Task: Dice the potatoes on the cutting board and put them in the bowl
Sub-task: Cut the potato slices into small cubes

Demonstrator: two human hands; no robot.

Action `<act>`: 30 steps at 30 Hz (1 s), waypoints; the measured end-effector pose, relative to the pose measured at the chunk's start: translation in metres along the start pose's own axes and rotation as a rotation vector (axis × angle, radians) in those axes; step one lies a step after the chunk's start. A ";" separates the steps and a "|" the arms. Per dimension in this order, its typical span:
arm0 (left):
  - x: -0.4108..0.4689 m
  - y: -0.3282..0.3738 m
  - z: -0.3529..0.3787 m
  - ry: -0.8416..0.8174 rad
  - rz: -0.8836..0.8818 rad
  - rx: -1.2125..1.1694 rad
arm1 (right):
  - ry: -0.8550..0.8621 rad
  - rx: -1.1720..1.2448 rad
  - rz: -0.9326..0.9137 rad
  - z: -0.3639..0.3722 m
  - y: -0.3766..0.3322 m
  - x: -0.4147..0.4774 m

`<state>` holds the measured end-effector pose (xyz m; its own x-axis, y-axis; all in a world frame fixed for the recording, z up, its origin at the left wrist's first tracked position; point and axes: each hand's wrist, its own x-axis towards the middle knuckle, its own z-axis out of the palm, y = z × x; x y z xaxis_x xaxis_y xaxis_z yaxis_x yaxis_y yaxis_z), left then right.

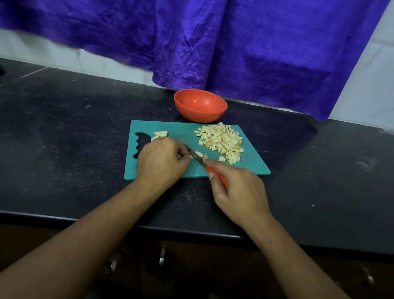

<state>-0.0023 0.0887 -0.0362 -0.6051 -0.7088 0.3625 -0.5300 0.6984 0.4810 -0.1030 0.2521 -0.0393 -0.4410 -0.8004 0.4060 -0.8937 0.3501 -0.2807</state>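
Right grip [236,191] is clamped on the red handle of a knife [196,156], forefinger stretched forward toward the blade. The blade angles up-left across the near middle of the teal cutting board [251,164], tip pointing at the left grip [162,162]. The left grip has its fingers curled down right at the blade. What sits under them is hidden, so I cannot tell if it pinches anything. A pale potato slice [198,153] shows just past the blade, next to those fingertips. One small cube lies just right of it.

A potato wedge [161,133] lies at the board's far left, near the handle cutout. Another pale bit peeks out behind the left knuckles. The diced potato pile [220,140] sits on the board's far right part, cubes heaped, a few strays at the near edge of the heap. All dice are on the board.

The orange-red bowl [200,106] stands upright on the dark desk [73,144], just behind the board's far edge, close to the pile. The board lies flat on the desk, skewed a little. Purple cloth [200,31] hangs behind against a white tiled wall. Both forearms are bare. Metal cabinet handles show below the desk's front edge.
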 end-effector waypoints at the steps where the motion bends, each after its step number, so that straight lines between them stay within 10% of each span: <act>1: 0.000 0.000 0.000 0.001 -0.003 -0.002 | -0.009 -0.018 -0.007 0.000 0.000 0.000; 30: 0.000 -0.003 0.004 0.023 0.008 -0.019 | -0.013 -0.158 0.091 -0.001 -0.004 0.004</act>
<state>-0.0034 0.0872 -0.0407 -0.5956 -0.7053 0.3845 -0.5137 0.7024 0.4928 -0.1010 0.2481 -0.0358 -0.5207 -0.7679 0.3732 -0.8523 0.4929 -0.1751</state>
